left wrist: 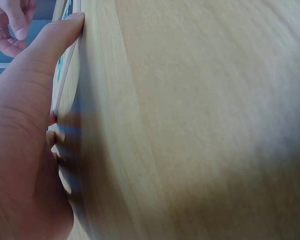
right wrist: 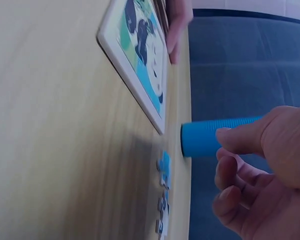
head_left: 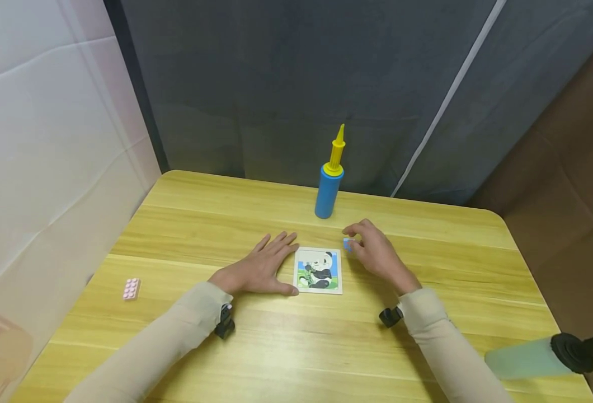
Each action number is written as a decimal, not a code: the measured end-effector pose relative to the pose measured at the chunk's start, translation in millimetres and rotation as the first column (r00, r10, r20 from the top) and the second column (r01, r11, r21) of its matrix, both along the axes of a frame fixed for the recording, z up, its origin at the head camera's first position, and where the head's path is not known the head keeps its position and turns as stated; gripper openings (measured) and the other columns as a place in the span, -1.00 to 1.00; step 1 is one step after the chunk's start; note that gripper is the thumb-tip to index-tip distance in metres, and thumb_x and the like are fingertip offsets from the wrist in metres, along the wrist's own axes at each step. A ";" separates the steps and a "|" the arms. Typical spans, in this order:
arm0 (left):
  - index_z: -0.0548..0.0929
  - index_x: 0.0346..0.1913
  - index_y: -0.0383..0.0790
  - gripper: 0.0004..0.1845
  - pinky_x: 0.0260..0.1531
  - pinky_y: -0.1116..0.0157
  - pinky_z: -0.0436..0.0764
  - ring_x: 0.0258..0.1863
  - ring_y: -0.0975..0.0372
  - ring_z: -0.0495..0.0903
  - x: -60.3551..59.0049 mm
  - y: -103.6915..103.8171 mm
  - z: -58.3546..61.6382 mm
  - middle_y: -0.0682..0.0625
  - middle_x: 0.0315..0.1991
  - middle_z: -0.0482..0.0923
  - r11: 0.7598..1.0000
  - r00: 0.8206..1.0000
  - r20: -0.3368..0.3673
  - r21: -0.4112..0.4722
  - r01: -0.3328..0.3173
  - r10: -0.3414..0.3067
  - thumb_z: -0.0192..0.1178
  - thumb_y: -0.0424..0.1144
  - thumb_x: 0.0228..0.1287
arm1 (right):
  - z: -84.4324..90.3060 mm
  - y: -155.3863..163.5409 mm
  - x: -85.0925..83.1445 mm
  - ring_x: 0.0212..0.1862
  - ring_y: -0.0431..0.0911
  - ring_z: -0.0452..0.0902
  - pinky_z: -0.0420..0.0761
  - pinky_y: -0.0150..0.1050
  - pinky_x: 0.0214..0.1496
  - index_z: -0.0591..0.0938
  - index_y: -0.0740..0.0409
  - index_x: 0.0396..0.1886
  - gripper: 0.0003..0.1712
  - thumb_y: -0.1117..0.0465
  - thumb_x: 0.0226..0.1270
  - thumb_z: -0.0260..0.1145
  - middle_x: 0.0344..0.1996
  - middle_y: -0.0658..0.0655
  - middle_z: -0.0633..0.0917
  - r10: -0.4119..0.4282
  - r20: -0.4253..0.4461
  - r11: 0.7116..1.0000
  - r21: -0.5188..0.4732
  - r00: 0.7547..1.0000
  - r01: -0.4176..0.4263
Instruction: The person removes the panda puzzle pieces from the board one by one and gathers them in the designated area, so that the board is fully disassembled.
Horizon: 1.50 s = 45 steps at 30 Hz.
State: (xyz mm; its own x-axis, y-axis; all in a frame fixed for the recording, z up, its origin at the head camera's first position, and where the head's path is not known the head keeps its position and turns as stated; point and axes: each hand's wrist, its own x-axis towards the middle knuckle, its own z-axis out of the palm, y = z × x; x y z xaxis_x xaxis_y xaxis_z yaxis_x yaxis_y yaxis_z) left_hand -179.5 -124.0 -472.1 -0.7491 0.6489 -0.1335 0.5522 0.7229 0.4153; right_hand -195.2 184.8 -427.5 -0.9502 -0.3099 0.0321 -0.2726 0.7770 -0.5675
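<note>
A square panda jigsaw puzzle (head_left: 319,271) in a pale frame lies flat on the table, with a pale bare patch at its upper left. My left hand (head_left: 261,271) rests spread at the puzzle's left side, its thumb by the lower left corner and its fingertips near the upper left one. Beyond the frame's right edge, my right hand (head_left: 375,252) hovers with loosely bent fingers over loose puzzle pieces. One blue piece (head_left: 347,244) shows beside the fingers. The right wrist view shows a blue piece (right wrist: 163,167) and more pieces (right wrist: 163,215) on the tabletop, apart from the hand.
A blue and yellow hand pump (head_left: 329,187) stands upright behind the puzzle. A pink toy brick (head_left: 131,289) lies at the left. A pale green cylinder (head_left: 525,358) with a black top lies at the right front edge. Dark cloth (head_left: 276,84) hangs behind the table.
</note>
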 end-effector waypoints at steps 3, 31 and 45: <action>0.09 0.72 -0.18 0.22 0.76 -0.19 -0.24 0.80 -0.06 -0.21 0.1 0.0 0.4 -0.12 0.80 -0.20 1.000 1.000 -0.005 0.000 0.001 -0.001 0.25 0.50 0.22 | -2.6 -4.7 1.7 -0.10 0.03 0.62 0.69 0.01 0.03 0.72 0.20 0.22 -0.68 0.27 0.57 0.29 0.05 0.22 0.67 0.030 0.013 0.999 0.021 0.999 -0.030; 0.11 0.72 -0.18 0.21 0.76 -0.20 -0.22 0.80 -0.06 -0.20 0.2 0.4 -0.6 -0.12 0.80 -0.19 1.000 1.000 -0.002 0.008 -0.007 0.007 0.27 0.49 0.21 | -22.1 -27.9 19.6 -0.20 -0.14 0.53 0.58 -0.21 -0.18 0.73 0.15 0.30 -0.58 0.15 0.54 0.38 0.00 0.13 0.67 0.168 -0.028 0.955 0.252 0.985 -0.156; 0.12 0.71 -0.19 0.22 0.76 -0.21 -0.22 0.80 -0.07 -0.19 0.0 0.1 -2.8 -0.13 0.80 -0.18 1.000 1.000 -0.019 0.014 -0.002 0.003 0.26 0.50 0.21 | -25.6 -32.3 25.0 -0.22 -0.15 0.51 0.61 -0.25 -0.27 0.73 0.13 0.24 -0.67 0.21 0.56 0.35 -0.02 0.12 0.64 0.189 -0.071 0.944 0.288 0.980 -0.161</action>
